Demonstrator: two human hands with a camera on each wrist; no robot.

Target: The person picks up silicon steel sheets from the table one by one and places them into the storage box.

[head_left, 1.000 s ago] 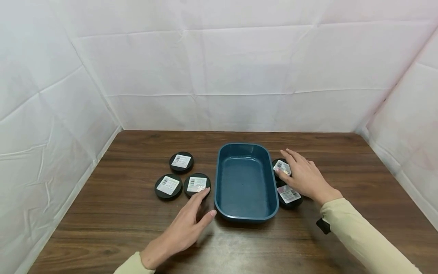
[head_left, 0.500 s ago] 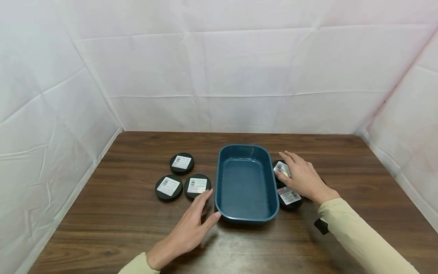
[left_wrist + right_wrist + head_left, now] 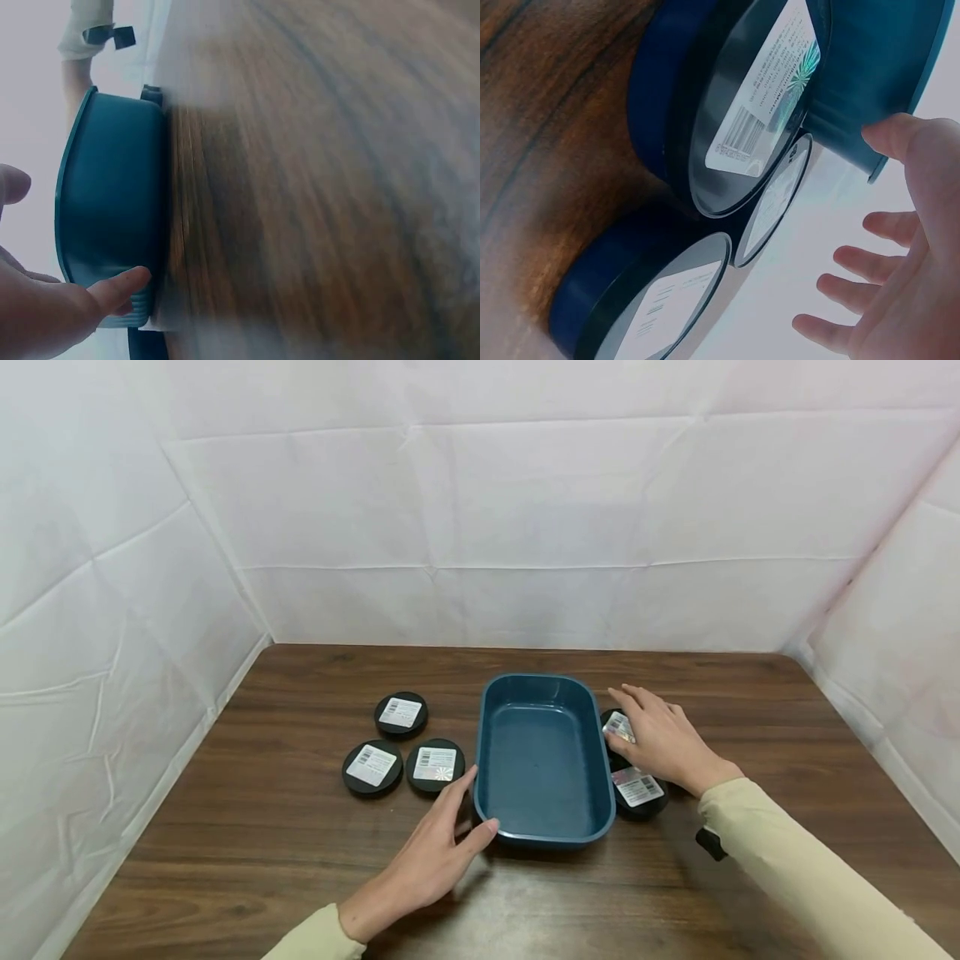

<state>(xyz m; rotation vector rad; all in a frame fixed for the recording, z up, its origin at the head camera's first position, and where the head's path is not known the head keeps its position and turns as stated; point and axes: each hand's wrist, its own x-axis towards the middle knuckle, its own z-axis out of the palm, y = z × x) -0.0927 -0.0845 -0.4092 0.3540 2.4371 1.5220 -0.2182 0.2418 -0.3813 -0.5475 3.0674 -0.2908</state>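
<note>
Dark teal oval plastic tray (image 3: 542,758) sits mid brown wooden counter (image 3: 255,827), black round labelled tins either side. Your left hand (image 3: 435,860) is at its near-left corner — fingers apart, thumb on the wall, nothing clamped. Your right hand (image 3: 663,742) rests spread over the far right-side tin (image 3: 617,727), not gripping. Risk, imo: push w/ the left thumb and the tray slides into the tins on the right — light plastic, slick wood.

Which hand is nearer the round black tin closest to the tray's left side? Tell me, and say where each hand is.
Left. The left hand lies just in front of that tin, fingertips near its edge. The right hand is across the blue tray, on the tins there.
</note>
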